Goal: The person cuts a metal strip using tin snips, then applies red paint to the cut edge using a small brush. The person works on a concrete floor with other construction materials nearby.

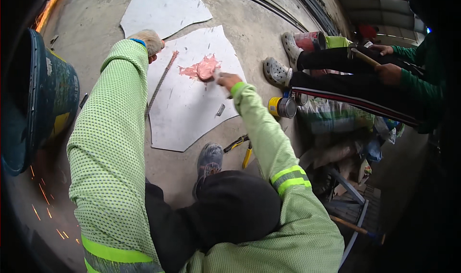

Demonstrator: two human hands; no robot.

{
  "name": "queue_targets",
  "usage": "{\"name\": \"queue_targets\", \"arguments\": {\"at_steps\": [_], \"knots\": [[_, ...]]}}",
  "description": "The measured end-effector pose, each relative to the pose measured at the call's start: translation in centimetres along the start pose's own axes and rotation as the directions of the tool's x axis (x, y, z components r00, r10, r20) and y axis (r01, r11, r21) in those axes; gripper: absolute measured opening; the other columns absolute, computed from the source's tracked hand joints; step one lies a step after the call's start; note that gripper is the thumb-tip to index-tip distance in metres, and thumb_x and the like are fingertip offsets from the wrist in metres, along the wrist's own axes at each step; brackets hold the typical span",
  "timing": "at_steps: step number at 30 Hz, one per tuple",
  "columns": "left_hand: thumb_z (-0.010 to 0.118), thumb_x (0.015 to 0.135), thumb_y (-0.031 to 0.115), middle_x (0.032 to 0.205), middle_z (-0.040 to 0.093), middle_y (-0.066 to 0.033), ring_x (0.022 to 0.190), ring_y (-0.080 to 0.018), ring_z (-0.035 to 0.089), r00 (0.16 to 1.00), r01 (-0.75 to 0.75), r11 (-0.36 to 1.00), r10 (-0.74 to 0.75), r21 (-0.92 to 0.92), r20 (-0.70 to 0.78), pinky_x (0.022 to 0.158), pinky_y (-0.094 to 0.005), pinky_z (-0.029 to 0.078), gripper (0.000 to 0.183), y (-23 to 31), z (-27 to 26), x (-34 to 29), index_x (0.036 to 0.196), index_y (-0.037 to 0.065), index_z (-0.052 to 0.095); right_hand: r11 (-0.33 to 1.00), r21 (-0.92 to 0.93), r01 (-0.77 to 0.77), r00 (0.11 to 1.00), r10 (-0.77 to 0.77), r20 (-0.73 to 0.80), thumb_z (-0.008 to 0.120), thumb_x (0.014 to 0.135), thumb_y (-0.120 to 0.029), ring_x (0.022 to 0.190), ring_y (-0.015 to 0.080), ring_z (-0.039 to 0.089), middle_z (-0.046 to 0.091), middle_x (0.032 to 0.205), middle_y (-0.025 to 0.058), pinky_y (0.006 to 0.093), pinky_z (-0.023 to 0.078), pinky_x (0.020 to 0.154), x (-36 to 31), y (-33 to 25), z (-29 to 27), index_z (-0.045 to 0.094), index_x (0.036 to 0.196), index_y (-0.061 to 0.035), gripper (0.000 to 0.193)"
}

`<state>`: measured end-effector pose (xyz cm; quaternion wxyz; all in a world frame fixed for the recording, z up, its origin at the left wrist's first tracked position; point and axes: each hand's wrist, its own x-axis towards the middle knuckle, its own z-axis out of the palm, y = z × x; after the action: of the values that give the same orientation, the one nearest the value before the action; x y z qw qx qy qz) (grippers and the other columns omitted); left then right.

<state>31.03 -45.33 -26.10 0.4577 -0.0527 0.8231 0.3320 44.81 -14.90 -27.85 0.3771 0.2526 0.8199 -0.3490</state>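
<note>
A white panel (185,112) with angled edges lies flat on the floor before me. Pink paste (192,71) is smeared and mounded on it. At the paste my right hand (228,80) closes round a small pale spreader (217,74), mostly hidden by the fingers. My left hand (149,41), in a pale work glove with bare fingertips, is curled over the panel's far left edge; what it grips, if anything, is hidden. Just below it lies a length of rebar (162,81), its far end coated pink. A small grey metal piece (220,110) rests right of the panel's middle.
Another white panel (165,9) lies beyond. A dark bucket (53,90) stands at left, with orange sparks (43,192) below it. Yellow-handled pliers (247,155) and paint cans (283,107) sit at right. A co-worker (355,76) there holds a hammer (363,57).
</note>
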Motion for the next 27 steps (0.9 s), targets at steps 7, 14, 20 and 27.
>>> {"name": "queue_targets", "arguments": {"at_steps": [7, 14, 20, 27], "knots": [[0.051, 0.097, 0.029, 0.069, 0.062, -0.0083, 0.05, -0.0158, 0.054, 0.999, -0.025, 0.999, 0.026, 0.044, -0.028, 0.046, -0.0337, 0.043, 0.026, 0.9, 0.5, -1.2, 0.093, 0.004, 0.057, 0.977, 0.213, 0.008, 0.997, -0.023, 0.067, 0.062, 0.083, -0.032, 0.075, 0.0191, 0.062, 0.066, 0.096, 0.0121, 0.0303, 0.05, 0.065, -0.6, 3.7, -0.2, 0.06, 0.12, -0.0048, 0.045], [0.05, 0.098, 0.028, 0.07, 0.061, -0.0072, 0.052, -0.0165, 0.054, 0.998, -0.057, 0.983, 0.062, 0.175, -0.028, 0.048, -0.0339, 0.045, 0.028, 1.6, 0.8, -1.4, 0.094, 0.001, 0.056, 0.982, 0.109, 0.155, 0.987, -0.158, 0.02, 0.064, 0.083, -0.028, 0.077, 0.0222, 0.063, 0.065, 0.097, 0.0114, 0.0324, 0.051, 0.067, 0.2, 2.4, 4.4, 0.066, 0.109, -0.0084, 0.033], [0.052, 0.096, 0.028, 0.072, 0.063, -0.0089, 0.056, -0.017, 0.057, 0.997, -0.074, 0.987, 0.077, 0.145, -0.018, 0.052, -0.0345, 0.05, 0.025, 1.8, 1.1, -0.4, 0.097, 0.004, 0.058, 0.946, -0.186, 0.266, 0.937, -0.299, -0.18, 0.065, 0.079, -0.029, 0.118, 0.0327, 0.06, 0.059, 0.132, 0.02, 0.0384, 0.046, 0.102, 2.8, 6.1, 0.7, 0.057, 0.137, -0.0171, 0.06], [0.05, 0.098, 0.031, 0.075, 0.065, -0.01, 0.059, -0.019, 0.06, 0.998, -0.058, 0.979, 0.064, 0.196, -0.024, 0.054, -0.036, 0.05, 0.032, 0.9, 1.0, -0.9, 0.094, 0.002, 0.06, 0.881, -0.341, 0.329, 0.944, -0.312, 0.104, 0.068, 0.077, -0.035, 0.115, 0.0324, 0.062, 0.062, 0.128, 0.0213, 0.0381, 0.047, 0.101, 1.9, -0.2, 2.1, 0.061, 0.132, -0.0152, 0.059]]}}
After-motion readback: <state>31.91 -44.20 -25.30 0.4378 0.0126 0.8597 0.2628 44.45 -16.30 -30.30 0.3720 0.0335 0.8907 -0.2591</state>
